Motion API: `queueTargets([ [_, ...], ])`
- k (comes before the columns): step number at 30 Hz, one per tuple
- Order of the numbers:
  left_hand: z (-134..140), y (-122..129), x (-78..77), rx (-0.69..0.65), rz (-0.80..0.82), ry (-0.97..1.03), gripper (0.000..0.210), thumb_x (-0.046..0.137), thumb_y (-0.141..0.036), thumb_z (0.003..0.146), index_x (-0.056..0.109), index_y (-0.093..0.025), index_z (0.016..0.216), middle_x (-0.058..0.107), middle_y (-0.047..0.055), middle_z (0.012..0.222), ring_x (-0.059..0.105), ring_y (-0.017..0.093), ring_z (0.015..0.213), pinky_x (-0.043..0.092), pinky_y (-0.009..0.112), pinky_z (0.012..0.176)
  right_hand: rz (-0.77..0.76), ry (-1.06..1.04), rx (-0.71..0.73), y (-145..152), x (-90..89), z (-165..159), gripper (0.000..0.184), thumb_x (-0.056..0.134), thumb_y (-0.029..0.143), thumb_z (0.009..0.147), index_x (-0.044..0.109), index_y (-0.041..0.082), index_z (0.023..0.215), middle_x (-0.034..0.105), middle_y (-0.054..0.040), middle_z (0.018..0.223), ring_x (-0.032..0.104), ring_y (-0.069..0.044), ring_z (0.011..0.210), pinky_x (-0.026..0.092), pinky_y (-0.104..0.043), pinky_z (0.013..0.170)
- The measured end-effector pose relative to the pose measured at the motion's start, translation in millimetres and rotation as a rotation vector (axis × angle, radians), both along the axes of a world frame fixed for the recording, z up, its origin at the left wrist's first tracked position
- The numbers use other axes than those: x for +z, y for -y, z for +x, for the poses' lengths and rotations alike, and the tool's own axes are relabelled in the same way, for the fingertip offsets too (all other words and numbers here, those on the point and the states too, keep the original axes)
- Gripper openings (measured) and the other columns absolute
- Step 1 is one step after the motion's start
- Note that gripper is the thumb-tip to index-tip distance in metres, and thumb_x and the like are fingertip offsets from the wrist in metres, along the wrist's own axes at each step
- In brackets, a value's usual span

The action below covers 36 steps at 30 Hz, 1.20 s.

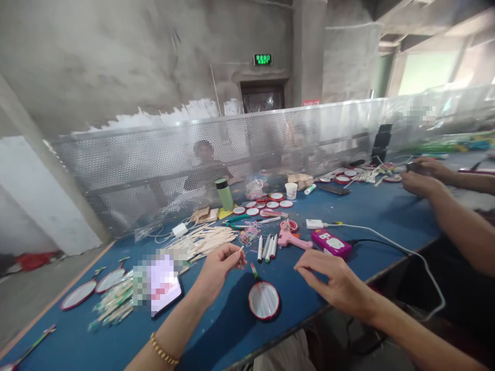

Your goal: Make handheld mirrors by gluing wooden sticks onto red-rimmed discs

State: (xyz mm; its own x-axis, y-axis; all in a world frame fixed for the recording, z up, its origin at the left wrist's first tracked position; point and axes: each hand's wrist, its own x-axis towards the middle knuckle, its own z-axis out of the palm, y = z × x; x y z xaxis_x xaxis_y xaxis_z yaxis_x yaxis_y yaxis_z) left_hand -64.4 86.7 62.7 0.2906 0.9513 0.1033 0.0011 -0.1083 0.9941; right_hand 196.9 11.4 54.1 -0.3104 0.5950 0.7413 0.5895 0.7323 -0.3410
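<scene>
My left hand (221, 269) is closed in a pinch, with the tip of a small pale stick (242, 249) showing between thumb and fingers. My right hand (333, 278) is raised over the table's near edge; its thumb and fingertips come together, and anything between them is hidden. Between the hands, a round white paddle with a red rim (263, 301) lies flat, its short coloured handle pointing away from me. Neither hand touches it. Beyond it are several marker pens (266, 248), a pink glue gun (291, 238) and small coloured bands (251, 234).
Wooden craft sticks (211, 240) lie in a pile at left, behind a phone (166, 283). A purple box (331, 244) with cables sits right. A green bottle (224, 195) and paper cup (291, 190) stand before the perforated metal screen (162, 170). A co-worker's hands (423, 178) are at far right.
</scene>
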Motion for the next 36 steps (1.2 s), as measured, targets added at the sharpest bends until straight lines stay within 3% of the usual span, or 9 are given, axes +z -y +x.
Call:
queueTargets([
  [3,7,6,14.5,0.028,0.103,-0.129,0.029,0.071,-0.042,0.069,0.065,-0.015,0.077,0.061,0.000,0.063,0.055,0.012,0.059,0.042,0.024,0.058,-0.068,-0.069,-0.056,-8,-10.9,9,0.023,0.048,0.023,0.093,0.065,0.020,0.078,0.068,-0.0034,0.073,0.064,-0.015,0.068,0.051,-0.025,0.065],
  [7,17,16,25.5,0.054,0.244,-0.319,0.025,0.063,-0.041,0.074,0.065,-0.017,0.076,0.058,-0.001,0.059,0.051,0.012,0.053,0.038,0.024,0.054,-0.035,-0.133,-0.121,-28,9.0,8,0.026,0.047,0.027,0.093,0.064,0.020,0.074,0.067,-0.0036,0.071,0.062,-0.015,0.066,0.049,-0.026,0.065],
  [10,18,19,18.3,0.190,0.443,-0.462,0.016,0.059,-0.033,0.078,0.065,-0.018,0.075,0.060,0.001,0.065,0.051,0.014,0.060,0.038,0.025,0.058,-0.027,-0.205,-0.155,-50,15.5,-2,0.027,0.047,0.031,0.093,0.062,0.021,0.072,0.068,-0.0041,0.075,0.063,-0.016,0.072,0.050,-0.027,0.070],
  [13,12,20,6.0,0.243,0.535,-0.559,0.013,0.057,-0.026,0.080,0.066,-0.020,0.074,0.063,0.003,0.073,0.053,0.015,0.067,0.041,0.026,0.064,0.035,-0.255,-0.159,-69,2.0,-12,0.026,0.046,0.032,0.092,0.063,0.020,0.076,0.068,-0.0047,0.075,0.063,-0.017,0.072,0.051,-0.029,0.072],
  [18,5,24,-0.6,0.199,0.507,-0.557,0.015,0.057,-0.028,0.082,0.071,-0.023,0.078,0.068,0.005,0.077,0.059,0.019,0.075,0.044,0.028,0.069,0.034,-0.133,-0.120,-76,-27.1,-17,0.021,0.049,0.028,0.091,0.065,0.021,0.079,0.068,-0.0041,0.073,0.062,-0.015,0.066,0.050,-0.027,0.070],
  [24,7,20,-6.0,0.186,0.536,-0.552,0.020,0.055,-0.027,0.084,0.074,-0.022,0.082,0.068,0.005,0.079,0.061,0.019,0.076,0.045,0.028,0.070,-0.005,-0.138,-0.134,-72,-30.5,-18,0.022,0.048,0.028,0.091,0.065,0.021,0.078,0.069,-0.0035,0.072,0.063,-0.015,0.065,0.050,-0.027,0.069],
  [29,6,9,-17.0,0.211,0.475,-0.545,0.017,0.057,-0.024,0.078,0.074,-0.024,0.074,0.069,0.004,0.074,0.061,0.019,0.073,0.045,0.027,0.069,0.064,-0.191,-0.204,-67,-21.8,-15,0.023,0.047,0.028,0.092,0.064,0.022,0.077,0.070,-0.0039,0.073,0.065,-0.017,0.068,0.051,-0.028,0.068],
  [33,5,5,-21.1,0.211,0.395,-0.554,0.011,0.061,-0.024,0.072,0.070,-0.025,0.067,0.070,0.001,0.069,0.060,0.018,0.066,0.043,0.027,0.064,0.256,-0.278,-0.406,-57,-0.6,18,0.021,0.049,0.025,0.092,0.065,0.022,0.079,0.069,-0.0033,0.070,0.064,-0.017,0.064,0.048,-0.028,0.066],
  [36,5,4,-22.1,0.221,0.357,-0.616,0.011,0.061,-0.029,0.072,0.067,-0.024,0.065,0.066,0.000,0.062,0.057,0.017,0.060,0.039,0.027,0.059,0.323,-0.193,-0.588,-55,14.7,47,0.021,0.048,0.023,0.092,0.065,0.021,0.080,0.070,-0.0043,0.074,0.064,-0.018,0.068,0.046,-0.029,0.071],
])
